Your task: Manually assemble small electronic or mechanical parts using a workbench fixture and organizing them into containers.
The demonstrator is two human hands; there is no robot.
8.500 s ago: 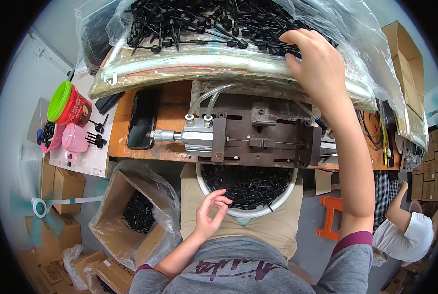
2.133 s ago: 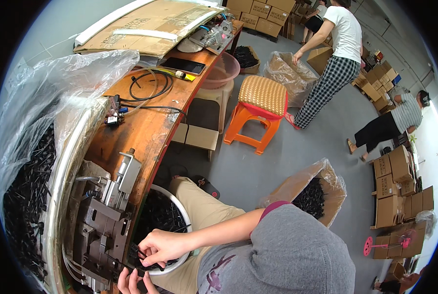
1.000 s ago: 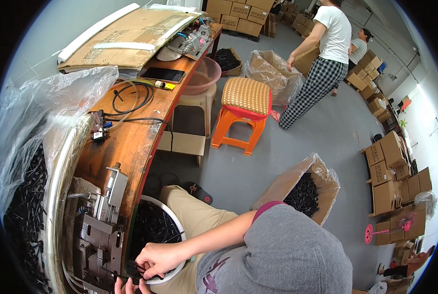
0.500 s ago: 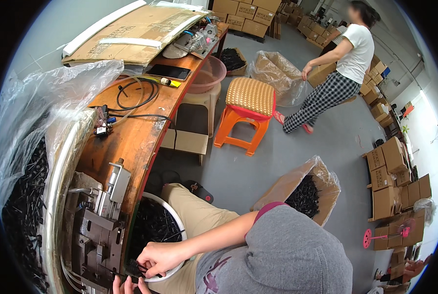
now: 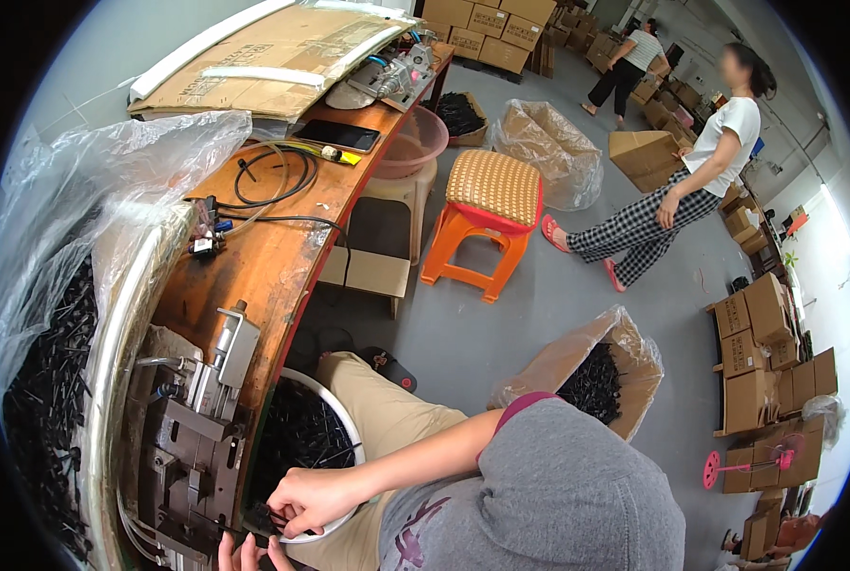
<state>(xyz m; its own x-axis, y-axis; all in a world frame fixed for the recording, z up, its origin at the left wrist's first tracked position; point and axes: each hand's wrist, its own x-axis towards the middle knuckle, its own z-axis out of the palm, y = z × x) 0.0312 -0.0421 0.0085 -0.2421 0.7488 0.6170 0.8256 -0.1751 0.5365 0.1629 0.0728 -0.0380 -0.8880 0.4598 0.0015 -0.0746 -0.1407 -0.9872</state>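
My right hand [image 5: 316, 501] is closed with curled fingers on several thin black plastic parts [image 5: 265, 520], above the near rim of a white bucket [image 5: 347, 419]. More black parts [image 5: 301, 428] fill the bucket. At the lower edge, only the fingers of my left hand [image 5: 250, 554] show, bent around the end of a thin dark part [image 5: 227, 527] beside a metal clamping fixture [image 5: 192, 466]. The rest of that hand is cut off. The fixture, with its small cylinder [image 5: 227, 347], is mounted on the wooden bench [image 5: 282, 276].
A plastic-lined heap of black parts [image 5: 49, 409] lies left of the fixture. The bench carries hoses [image 5: 296, 181], a phone [image 5: 339, 135] and cardboard [image 5: 263, 71]. An orange stool [image 5: 487, 228] and a lined carton [image 5: 548, 357] stand on the floor. Two people [image 5: 720, 152] are farther back.
The nearer co-worker has moved right, away from the lined bag, and a second person has come into fuller view. My hands stay almost in place; the view has shifted slightly.
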